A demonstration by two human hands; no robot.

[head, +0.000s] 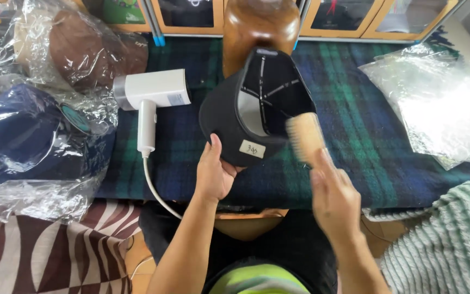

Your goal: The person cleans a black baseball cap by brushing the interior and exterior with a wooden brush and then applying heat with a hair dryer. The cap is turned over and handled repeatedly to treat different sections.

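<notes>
My left hand [214, 173] grips the brim of a black cap [235, 122], held upside down with its inside facing me. A small white sticker [252, 148] sits on the brim's underside. My right hand [333, 198] holds a pale wooden brush [306, 137], blurred with motion, against the cap's right edge. Both hands hover over a dark blue and green plaid cloth [349, 125].
A white handheld steamer [150, 95] with its cord lies left of the cap. A brown wooden head form [259, 24] stands behind it. Bagged caps [39, 109] pile up at the left, an empty clear plastic bag [441, 103] at the right, a striped towel [452, 245] lower right.
</notes>
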